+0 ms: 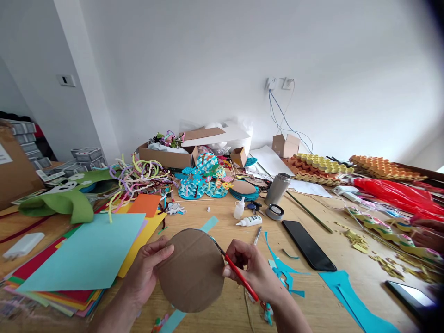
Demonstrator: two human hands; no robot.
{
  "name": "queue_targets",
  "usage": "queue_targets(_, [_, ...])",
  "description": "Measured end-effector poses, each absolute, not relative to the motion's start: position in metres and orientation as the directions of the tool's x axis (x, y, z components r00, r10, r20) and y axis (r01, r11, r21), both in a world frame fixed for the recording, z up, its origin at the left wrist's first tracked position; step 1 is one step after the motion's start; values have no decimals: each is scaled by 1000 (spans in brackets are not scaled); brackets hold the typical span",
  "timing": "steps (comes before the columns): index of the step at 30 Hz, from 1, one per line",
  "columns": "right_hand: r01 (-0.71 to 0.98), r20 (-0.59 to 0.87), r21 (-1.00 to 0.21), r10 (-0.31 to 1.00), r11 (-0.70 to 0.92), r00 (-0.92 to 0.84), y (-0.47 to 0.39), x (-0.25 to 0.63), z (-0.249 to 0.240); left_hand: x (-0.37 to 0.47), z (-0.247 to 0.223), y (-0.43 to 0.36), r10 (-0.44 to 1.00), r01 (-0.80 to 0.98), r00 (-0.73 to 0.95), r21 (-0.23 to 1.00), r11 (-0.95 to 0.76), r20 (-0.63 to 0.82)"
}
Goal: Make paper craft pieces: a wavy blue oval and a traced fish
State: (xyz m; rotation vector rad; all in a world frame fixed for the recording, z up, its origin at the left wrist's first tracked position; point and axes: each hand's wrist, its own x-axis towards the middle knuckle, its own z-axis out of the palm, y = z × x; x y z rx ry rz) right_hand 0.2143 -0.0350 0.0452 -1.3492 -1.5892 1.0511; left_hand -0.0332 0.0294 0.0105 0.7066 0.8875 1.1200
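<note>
"Cardboard disc, head view: where is it sitting?"

"Low and near centre, between the two hands, brown face showing. Being held over the worktop; whether its underside is touching, can't tell."

"Left grip?"

"Left hand is pinching the disc's left edge. Thumb is lying on the brown face; fingers are tucking behind, mostly hidden."

"And the right?"

"Right hand is wrapping the handles of the red-handled scissors, firmly closed round them by the look. Blades are lying at the disc's upper right rim. How wide they're standing, can't tell."

"How is the disc likely handling?"

"Light, I'm judging, and fairly stiff for a flat board. Faint lines are crossing the face, so probably bending there first. Surface is looking dry and matt, hardly slippery. Not fragile, though a hard pinch could be denting the rim."

"Best hold?"

"Rim opposite the blades, thumb over, fingers under, as the left hand is doing."

"Close by?"

"Blue offcuts are lying right of the right hand, black phone just beyond. Light-blue sheet is topping a coloured paper stack left of the left hand."
</note>
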Motion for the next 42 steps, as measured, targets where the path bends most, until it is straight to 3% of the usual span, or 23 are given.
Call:
queue_targets(28, [366, 33, -928, 995, 64, -89, -33, 213, 44, -31, 12, 30, 960, -455, 128, 845, 281, -250])
queue_targets(33, [381, 104, -911, 982, 158, -157, -36, 216, 44, -31, 15, 28, 951, -457, 87, 837, 301, -295])
queue_targets(42, [414, 71, -896, 973, 160, -222, -38, 218, 45, -33, 16, 25, 964, -256, 196, 939, 228, -180])
